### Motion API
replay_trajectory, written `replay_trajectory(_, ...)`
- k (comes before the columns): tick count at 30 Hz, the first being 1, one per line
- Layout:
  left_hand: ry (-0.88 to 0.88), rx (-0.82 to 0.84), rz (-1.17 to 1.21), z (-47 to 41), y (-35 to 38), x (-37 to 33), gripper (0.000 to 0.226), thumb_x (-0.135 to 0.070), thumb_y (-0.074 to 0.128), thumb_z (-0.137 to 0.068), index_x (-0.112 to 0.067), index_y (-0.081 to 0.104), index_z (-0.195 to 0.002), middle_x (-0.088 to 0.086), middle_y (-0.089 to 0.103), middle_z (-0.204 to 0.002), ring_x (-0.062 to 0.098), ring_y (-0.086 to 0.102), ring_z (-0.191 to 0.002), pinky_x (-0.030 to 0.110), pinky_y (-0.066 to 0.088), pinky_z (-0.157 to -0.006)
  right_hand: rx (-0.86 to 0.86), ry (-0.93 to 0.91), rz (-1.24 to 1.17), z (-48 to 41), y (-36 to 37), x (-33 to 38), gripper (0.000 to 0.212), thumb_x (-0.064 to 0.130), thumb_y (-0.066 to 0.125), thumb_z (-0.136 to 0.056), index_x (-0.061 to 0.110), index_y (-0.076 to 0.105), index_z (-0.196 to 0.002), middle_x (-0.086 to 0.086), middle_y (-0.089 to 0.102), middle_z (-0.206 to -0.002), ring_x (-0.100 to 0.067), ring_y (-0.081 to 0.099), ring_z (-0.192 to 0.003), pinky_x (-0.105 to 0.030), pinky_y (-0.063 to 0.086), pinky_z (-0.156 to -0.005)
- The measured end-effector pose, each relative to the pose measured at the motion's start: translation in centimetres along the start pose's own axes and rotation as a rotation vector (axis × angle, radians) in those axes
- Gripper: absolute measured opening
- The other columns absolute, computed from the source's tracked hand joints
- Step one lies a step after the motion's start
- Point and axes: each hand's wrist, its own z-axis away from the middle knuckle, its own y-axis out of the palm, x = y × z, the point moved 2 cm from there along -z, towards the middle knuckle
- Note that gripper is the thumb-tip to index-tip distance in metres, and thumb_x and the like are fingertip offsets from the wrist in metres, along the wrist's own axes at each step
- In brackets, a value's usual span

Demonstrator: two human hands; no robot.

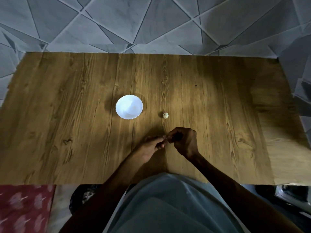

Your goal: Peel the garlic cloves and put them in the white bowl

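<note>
Both hands meet fingertip to fingertip near six o'clock of the bench (pixel 67 115), low over the wood. The left hand (pixel 150 146) has fairly straight fingers with the thumb closed against them; the right hand (pixel 184 142) is curled. Between them they pinch a small clove (pixel 165 137), so dim that I call it a clove from the task more than from sight. The garlic bulb (pixel 165 115) sits at twelve o'clock from the hands, near but apart; the white bowl (pixel 118 102) stands at eleven o'clock, beside the bulb and not touching it; glare hides whether anything lies inside.

The likeliest slip is the clove shooting out of the pinch, since papery skin slides over firm flesh; it could skitter across the smooth bench or drop off the near edge. Poor light may leave shreds of skin unnoticed, so a half-peeled clove could reach the bowl. The bulb is round and may roll if nudged; a careless reach toward eleven o'clock could knock the light bowl.

The bench is wood-grain, brown and flat with dark knots; the bowl is glossy white with a scalloped rim; the bulb is pale, ribbed and dry-looking. Beyond twelve o'clock lies a grey floor (pixel 151 22) tiled in triangles; a red patterned cloth (pixel 25 209) shows at seven o'clock.
</note>
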Motion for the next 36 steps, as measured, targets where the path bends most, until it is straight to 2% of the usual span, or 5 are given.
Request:
replay_trajectory(5,0.135,-0.041,-0.217,-0.1,0.8,0.9,0.014,-0.005,0.048,-0.100,0.004,0.056,-0.106,0.008,0.059,-0.075,-0.003,0.058,-0.051,0.012,0.045,-0.053,0.014,0.241,-0.171,-0.1,0.0,-0.7,0.011,-0.002,0.075,-0.080,0.009,0.072,-0.079,0.001,0.072,-0.075,-0.010,0.072,-0.069,-0.023,0.059,-0.061)
replay_trajectory(12,0.395,-0.087,-0.795,-1.2,-0.5,1.1,0.014,-0.013,0.053,-0.098,-0.005,0.064,-0.102,0.005,0.070,-0.088,-0.002,0.058,-0.068,0.011,0.042,-0.061,0.128,0.546,-0.441,-0.6,0.2,-0.9,0.008,-0.009,0.065,-0.086,-0.005,0.072,-0.088,-0.017,0.074,-0.086,-0.025,0.074,-0.080,-0.029,0.061,-0.070)
replay_trajectory(21,0.466,-0.131,-0.808,-1.8,-0.9,1.0,0.011,-0.004,0.070,-0.083,-0.009,0.075,-0.091,-0.001,0.074,-0.087,0.000,0.061,-0.076,0.006,0.043,-0.071,0.097,0.401,-0.099,-0.8,0.8,-1.5,0.008,-0.002,0.073,-0.083,0.006,0.073,-0.081,0.003,0.070,-0.076,0.003,0.066,-0.064,-0.011,0.053,-0.059)
replay_trajectory(26,0.462,-0.122,-0.694,-2.2,-1.1,1.3,0.007,-0.014,0.074,-0.084,-0.011,0.077,-0.089,-0.002,0.075,-0.082,-0.004,0.062,-0.070,0.014,0.047,-0.067,0.096,0.438,-0.112,-0.9,0.8,-1.5,0.013,-0.001,0.072,-0.084,0.011,0.072,-0.078,0.007,0.068,-0.072,0.000,0.067,-0.062,-0.013,0.054,-0.058)
replay_trajectory(36,0.613,-0.139,-0.729,-1.6,-0.3,0.8,0.015,-0.026,0.073,-0.085,-0.012,0.077,-0.086,-0.008,0.074,-0.078,0.002,0.068,-0.074,0.015,0.050,-0.068,0.050,0.883,-0.641,-0.6,0.9,-1.8,0.007,-0.003,0.065,-0.088,0.000,0.070,-0.084,-0.014,0.071,-0.084,-0.020,0.069,-0.074,-0.026,0.057,-0.064)
